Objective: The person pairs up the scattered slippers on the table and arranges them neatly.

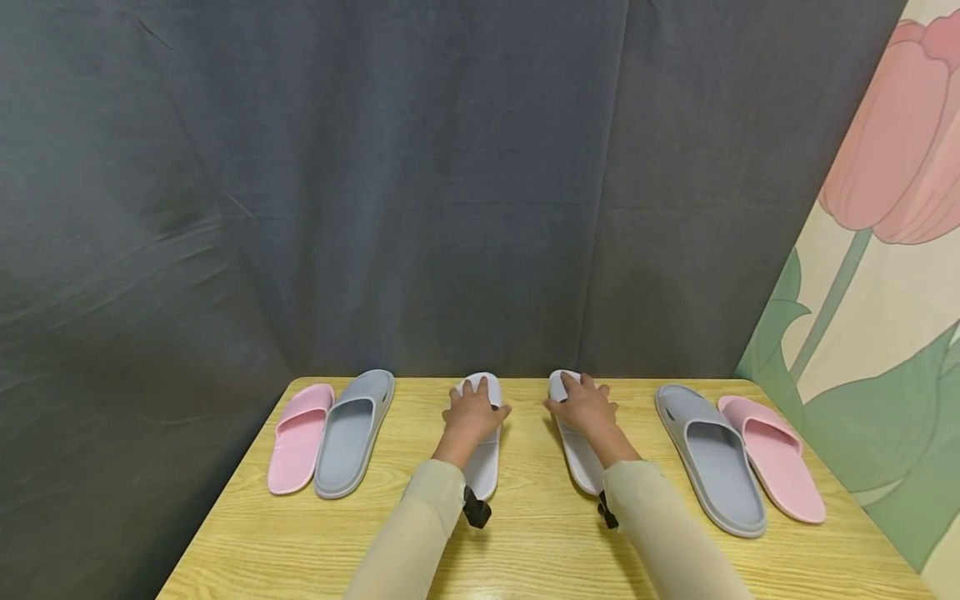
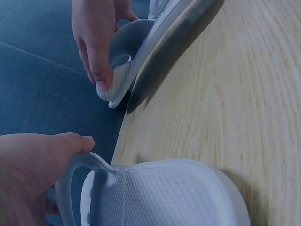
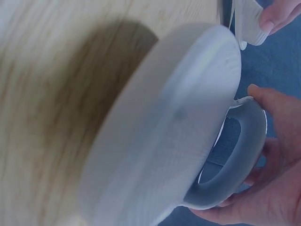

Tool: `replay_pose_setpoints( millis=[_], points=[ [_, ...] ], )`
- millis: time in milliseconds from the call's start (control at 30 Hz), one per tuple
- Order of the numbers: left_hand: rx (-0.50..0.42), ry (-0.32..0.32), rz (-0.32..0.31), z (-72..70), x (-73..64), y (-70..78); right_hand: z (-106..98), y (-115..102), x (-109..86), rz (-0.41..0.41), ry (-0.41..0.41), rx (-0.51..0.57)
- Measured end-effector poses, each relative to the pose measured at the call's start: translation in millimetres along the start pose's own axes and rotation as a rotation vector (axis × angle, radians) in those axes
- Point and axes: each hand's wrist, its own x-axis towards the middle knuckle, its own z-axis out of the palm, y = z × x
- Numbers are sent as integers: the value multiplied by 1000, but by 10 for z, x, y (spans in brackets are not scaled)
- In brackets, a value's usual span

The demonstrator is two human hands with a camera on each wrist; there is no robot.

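Two white slippers lie near the middle of the table's far side, toes pointing away. My left hand [image 1: 472, 417] grips the left white slipper [image 1: 485, 475] over its strap, fingers spread across the top. In the left wrist view, the thumb [image 2: 77, 142] presses the strap's side edge. My right hand [image 1: 588, 410] holds the right white slipper [image 1: 582, 461] the same way, palm over the strap. This slipper's sole [image 3: 160, 136] is tilted in the right wrist view, with a shadow on the wood under it. A gap separates the two slippers.
On the left stand a pink slipper [image 1: 294, 450] and a grey slipper [image 1: 347, 446], side by side. At right are another grey slipper [image 1: 723, 479] and a pink slipper [image 1: 783, 471]. A dark curtain [image 1: 450, 183] hangs behind the wooden table [image 1: 525, 542]; a flower-painted wall [image 1: 892, 333] borders it.
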Motion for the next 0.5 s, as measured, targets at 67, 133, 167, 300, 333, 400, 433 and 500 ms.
replay_pose_setpoints(
  millis=[67,133,167,300,333,400,433,500],
  points=[
    [7,5,4,24,5,4,12,0,8,3,-8,0],
    [16,5,4,36,7,12,25,-4,13,7,-10,-2],
    [23,6,3,40,7,17,31,-7,16,5,-8,-6],
    [44,2,-1,37,8,45,56,-22,31,2,2,-14],
    [45,2,-1,38,9,52,64,-25,35,0,2,-15],
    [44,-3,0,40,12,67,78,-31,44,1,-1,-17],
    [40,-3,2,42,17,76,82,-35,45,5,-1,-16],
    [35,-6,2,51,24,90,90,-44,50,3,2,-24]
  ],
)
